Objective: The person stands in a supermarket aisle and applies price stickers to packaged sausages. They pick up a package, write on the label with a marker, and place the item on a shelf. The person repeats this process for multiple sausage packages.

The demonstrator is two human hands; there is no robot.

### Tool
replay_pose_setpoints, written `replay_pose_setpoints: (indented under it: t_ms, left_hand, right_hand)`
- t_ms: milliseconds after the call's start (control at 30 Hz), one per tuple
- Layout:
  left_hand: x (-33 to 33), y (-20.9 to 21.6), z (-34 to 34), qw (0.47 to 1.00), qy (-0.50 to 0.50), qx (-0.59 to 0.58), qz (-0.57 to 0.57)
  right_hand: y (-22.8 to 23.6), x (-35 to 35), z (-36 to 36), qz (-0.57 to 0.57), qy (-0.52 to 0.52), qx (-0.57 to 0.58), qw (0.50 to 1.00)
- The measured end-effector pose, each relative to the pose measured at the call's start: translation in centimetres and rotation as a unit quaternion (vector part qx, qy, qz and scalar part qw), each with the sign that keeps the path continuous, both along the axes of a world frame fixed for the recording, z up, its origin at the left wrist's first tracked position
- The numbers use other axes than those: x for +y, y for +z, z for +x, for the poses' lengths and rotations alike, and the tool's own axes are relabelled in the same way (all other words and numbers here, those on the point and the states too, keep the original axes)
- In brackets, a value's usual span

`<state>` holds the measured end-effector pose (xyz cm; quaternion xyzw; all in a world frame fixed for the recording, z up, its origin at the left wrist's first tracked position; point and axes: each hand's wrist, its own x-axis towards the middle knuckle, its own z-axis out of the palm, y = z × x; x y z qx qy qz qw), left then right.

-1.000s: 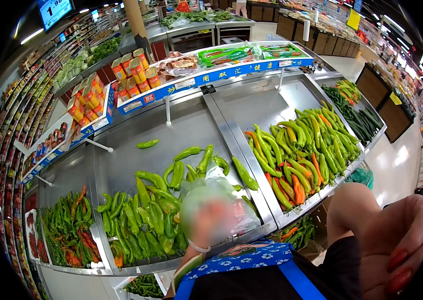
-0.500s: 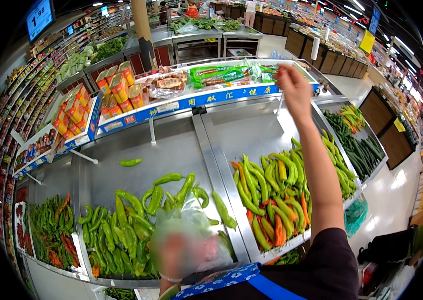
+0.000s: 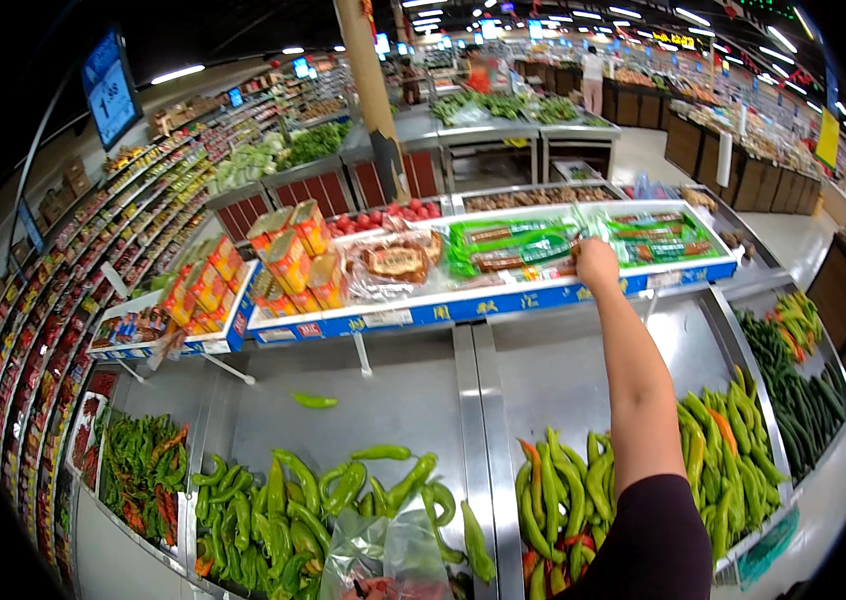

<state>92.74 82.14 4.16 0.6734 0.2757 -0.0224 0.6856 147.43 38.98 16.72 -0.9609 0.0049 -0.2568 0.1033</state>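
My right hand (image 3: 598, 264) reaches far forward over the raised shelf (image 3: 503, 305). Its fingers are bent closed at the edge of a green sausage pack (image 3: 533, 250), one of several lying flat there; the fingertips are partly hidden. At the bottom edge a clear plastic bag (image 3: 393, 535) stands up in front of green peppers (image 3: 253, 515). Something pinkish shows through its lower part, and I cannot make out whether that is my left hand or contents. No fingers of my left hand show plainly.
Orange-yellow boxed cans (image 3: 293, 262) and a clear-wrapped meat pack (image 3: 393, 262) share the shelf, left of the green packs. Below are metal bins with long green and orange peppers (image 3: 728, 465) and one lone pepper (image 3: 313, 400). A pillar (image 3: 371, 90) rises behind.
My right hand has come down from above the shelf onto the green packs. The view has tilted up, so the bag sits lower and my left hand no longer shows plainly.
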Motion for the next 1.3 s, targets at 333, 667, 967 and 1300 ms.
replay_pose_setpoints:
  t_ms: [333,667,967,1300]
  left_hand:
    - [-4.0,2.2,2.5,0.999,-0.013,-0.005,-0.034]
    - [-3.2,1.9,0.7,0.999,0.025,0.028,-0.036]
    - [-3.3,2.4,0.5,0.999,0.0,0.012,-0.03]
    - [-0.5,6.0,0.6,0.993,-0.004,-0.117,0.016]
  right_hand:
    - [6.2,2.1,-1.5,-0.085,0.027,-0.089,0.992]
    - [1.6,2.1,0.3,-0.162,0.002,0.025,0.986]
    - [10.4,4.6,-6.5,-0.281,0.127,-0.245,0.919]
    - [22.4,7.8,-28.1,-0.332,0.311,-0.351,0.818]
